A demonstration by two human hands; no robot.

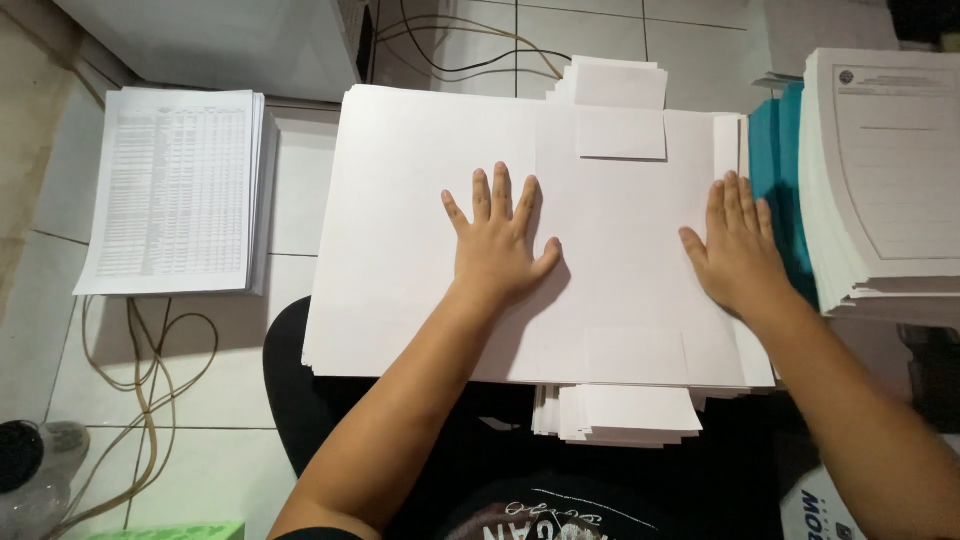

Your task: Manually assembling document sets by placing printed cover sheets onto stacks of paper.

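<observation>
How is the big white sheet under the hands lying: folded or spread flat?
Spread flat: the white sheet lies open, both hands pressing it.

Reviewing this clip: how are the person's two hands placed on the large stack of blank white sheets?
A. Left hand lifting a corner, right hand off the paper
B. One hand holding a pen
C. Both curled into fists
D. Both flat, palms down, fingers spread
D: the left hand lies flat near the middle of the large stack of blank white sheets, and the right hand lies flat near its right edge; neither grips anything.

L hand (497, 248), R hand (738, 250) flat, fingers spread.
</observation>
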